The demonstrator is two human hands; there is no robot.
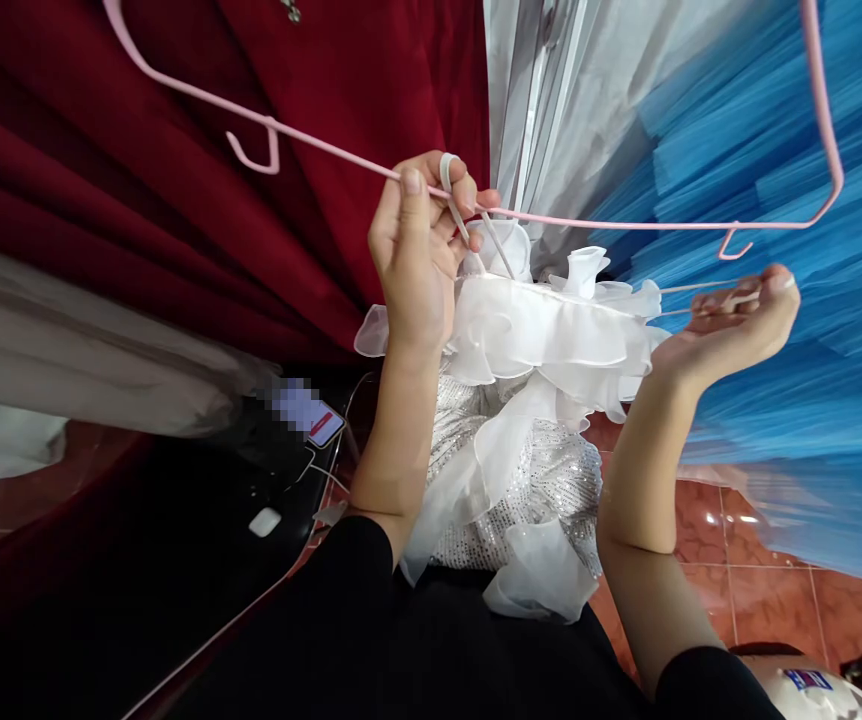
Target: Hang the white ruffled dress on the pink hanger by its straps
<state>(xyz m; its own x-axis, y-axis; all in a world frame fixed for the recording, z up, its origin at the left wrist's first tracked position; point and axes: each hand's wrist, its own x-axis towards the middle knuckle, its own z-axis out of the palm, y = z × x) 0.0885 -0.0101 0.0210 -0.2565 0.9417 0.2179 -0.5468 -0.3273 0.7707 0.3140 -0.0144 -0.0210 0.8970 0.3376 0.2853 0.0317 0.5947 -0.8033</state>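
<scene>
A white ruffled dress (543, 330) with a silver sequined lower part hangs in front of my body. Above it a pink hanger (596, 224) spans the view, with a small hook near either end. My left hand (427, 235) is closed round the hanger's bar, and a thin white strap of the dress loops over its fingers and the bar. To the right, below the hanger and apart from it, my right hand (738, 315) is closed on another thin white strap, pulled out sideways from the ruffles.
Dark red fabric (341, 90) hangs at the left, blue tulle (791, 400) at the right, and white fabric (611, 80) between them. A phone (318, 420) and a small white case (264, 521) lie on a black surface at lower left. Red floor tiles (768, 600) show below.
</scene>
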